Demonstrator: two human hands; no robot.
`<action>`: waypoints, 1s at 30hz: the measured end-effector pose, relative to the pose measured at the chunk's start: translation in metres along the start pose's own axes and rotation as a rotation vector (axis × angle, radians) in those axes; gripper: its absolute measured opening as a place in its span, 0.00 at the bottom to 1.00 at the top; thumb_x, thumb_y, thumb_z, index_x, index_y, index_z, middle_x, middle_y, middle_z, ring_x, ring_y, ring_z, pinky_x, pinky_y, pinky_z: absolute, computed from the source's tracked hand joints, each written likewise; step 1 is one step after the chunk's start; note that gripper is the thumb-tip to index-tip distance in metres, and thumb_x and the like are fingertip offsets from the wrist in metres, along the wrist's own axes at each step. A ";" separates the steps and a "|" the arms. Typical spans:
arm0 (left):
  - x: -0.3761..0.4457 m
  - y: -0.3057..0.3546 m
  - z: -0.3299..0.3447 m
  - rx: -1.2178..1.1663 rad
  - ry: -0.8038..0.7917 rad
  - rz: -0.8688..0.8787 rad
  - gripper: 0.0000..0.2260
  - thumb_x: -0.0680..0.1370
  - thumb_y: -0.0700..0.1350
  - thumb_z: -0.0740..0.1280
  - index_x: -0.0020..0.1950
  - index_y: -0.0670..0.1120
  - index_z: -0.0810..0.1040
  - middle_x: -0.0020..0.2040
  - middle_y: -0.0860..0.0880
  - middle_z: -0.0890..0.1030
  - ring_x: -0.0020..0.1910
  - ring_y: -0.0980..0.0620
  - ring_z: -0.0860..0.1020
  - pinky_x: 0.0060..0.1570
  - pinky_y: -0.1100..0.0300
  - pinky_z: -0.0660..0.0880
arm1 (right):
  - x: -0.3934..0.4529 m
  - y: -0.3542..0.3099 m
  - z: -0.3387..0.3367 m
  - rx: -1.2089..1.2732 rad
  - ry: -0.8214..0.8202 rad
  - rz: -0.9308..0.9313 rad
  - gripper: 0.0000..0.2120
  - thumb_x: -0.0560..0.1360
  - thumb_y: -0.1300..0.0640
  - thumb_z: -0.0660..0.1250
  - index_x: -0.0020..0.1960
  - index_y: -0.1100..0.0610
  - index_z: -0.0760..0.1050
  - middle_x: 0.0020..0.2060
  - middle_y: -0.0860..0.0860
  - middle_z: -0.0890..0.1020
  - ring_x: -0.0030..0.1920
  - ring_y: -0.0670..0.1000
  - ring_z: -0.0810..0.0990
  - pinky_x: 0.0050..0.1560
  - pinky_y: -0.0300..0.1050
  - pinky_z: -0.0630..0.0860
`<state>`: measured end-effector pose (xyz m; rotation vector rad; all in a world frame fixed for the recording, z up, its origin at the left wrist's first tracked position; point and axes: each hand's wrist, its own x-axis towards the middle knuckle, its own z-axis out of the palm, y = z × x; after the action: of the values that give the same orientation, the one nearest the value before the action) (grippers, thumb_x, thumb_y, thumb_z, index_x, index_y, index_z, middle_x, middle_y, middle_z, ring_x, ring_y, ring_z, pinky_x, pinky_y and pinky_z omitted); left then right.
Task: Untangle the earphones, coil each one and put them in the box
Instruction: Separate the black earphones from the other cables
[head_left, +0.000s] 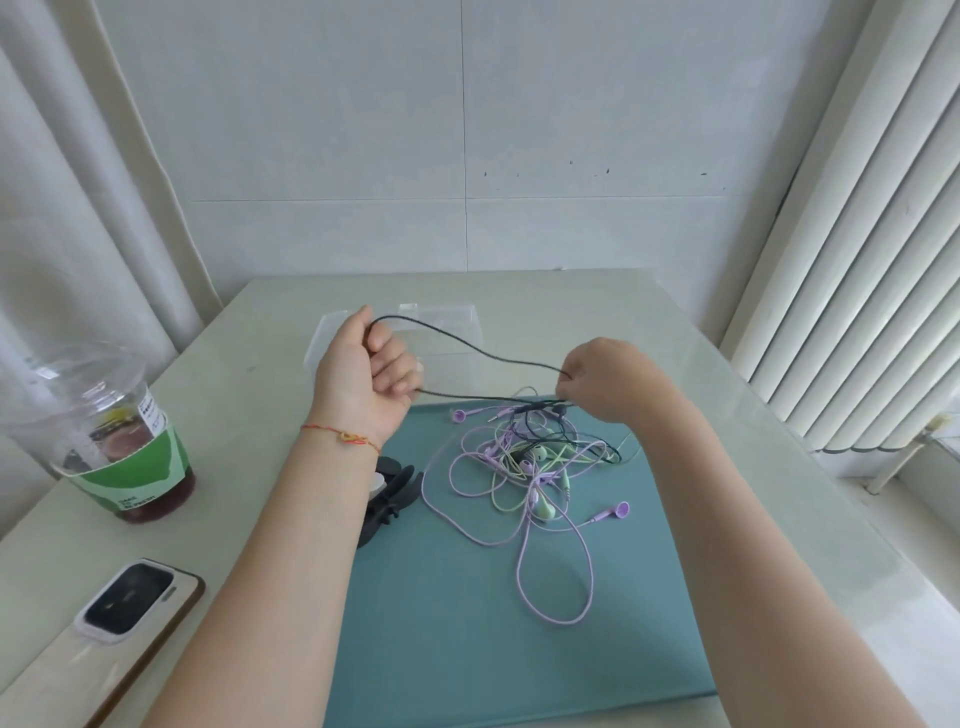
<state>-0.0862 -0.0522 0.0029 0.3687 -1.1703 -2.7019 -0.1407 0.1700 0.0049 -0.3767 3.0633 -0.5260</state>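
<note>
A tangle of purple earphones (550, 525), green earphones (543, 512) and black earphones (483, 353) lies on a teal mat (467, 623). My left hand (371, 374) is raised above the mat's far left corner and grips the black cable, which runs as a long loop to my right hand (602, 379). That hand pinches both strands of the black loop just above the tangle. A clear plastic box (452, 322) stands behind my hands, partly hidden by the left one.
A plastic cup (104, 436) with a dark drink and green sleeve stands at the left. A phone (130, 603) lies near the front left edge. A black clip (389, 499) sits beside the mat under my left forearm. A radiator (857, 260) lines the right.
</note>
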 end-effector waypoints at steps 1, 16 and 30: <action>0.002 -0.001 -0.002 0.130 0.057 0.058 0.20 0.82 0.49 0.57 0.30 0.49 0.60 0.22 0.54 0.56 0.18 0.55 0.54 0.21 0.65 0.53 | 0.002 0.004 -0.001 0.042 0.037 0.025 0.08 0.75 0.56 0.64 0.46 0.56 0.81 0.42 0.54 0.82 0.43 0.55 0.78 0.38 0.42 0.71; 0.008 -0.013 -0.021 1.667 0.045 0.329 0.30 0.71 0.72 0.61 0.30 0.45 0.66 0.29 0.47 0.66 0.29 0.46 0.68 0.33 0.56 0.64 | 0.002 0.014 -0.025 0.846 0.499 0.207 0.16 0.81 0.54 0.56 0.45 0.59 0.79 0.22 0.48 0.77 0.27 0.50 0.77 0.39 0.50 0.79; 0.017 -0.010 -0.027 1.276 0.169 0.326 0.09 0.70 0.50 0.71 0.34 0.45 0.80 0.35 0.48 0.80 0.38 0.48 0.77 0.41 0.59 0.72 | -0.003 0.022 -0.023 0.240 0.027 0.122 0.07 0.73 0.51 0.71 0.47 0.54 0.80 0.36 0.47 0.77 0.37 0.49 0.75 0.35 0.40 0.67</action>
<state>-0.0954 -0.0686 -0.0245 0.4581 -2.4485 -1.3086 -0.1439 0.1981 0.0190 -0.1761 2.9739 -0.8852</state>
